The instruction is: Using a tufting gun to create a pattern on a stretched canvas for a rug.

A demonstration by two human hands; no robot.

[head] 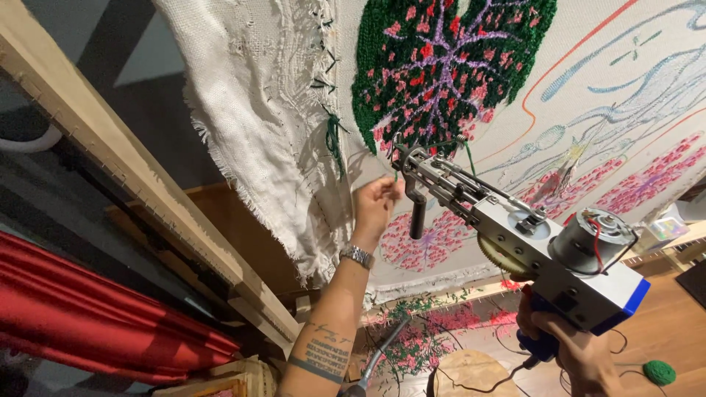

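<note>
My right hand (570, 349) grips the blue handle of a silver tufting gun (515, 235), with its motor at the rear and its needle end pointing up-left at the white backing cloth (603, 88). My left hand (376, 202), a metal watch on its wrist, pinches a thin green yarn strand right at the gun's tip. The cloth carries a tufted green leaf with pink and purple veins (448, 62) just above the tip, plus drawn outlines and pink tufted patches to the right.
A wooden frame beam (110, 158) runs diagonally at left, with frayed white cloth (250, 125) hanging over it. Red fabric (88, 309) lies at lower left. A green yarn ball (660, 372) and yarn scraps sit on the wooden floor below.
</note>
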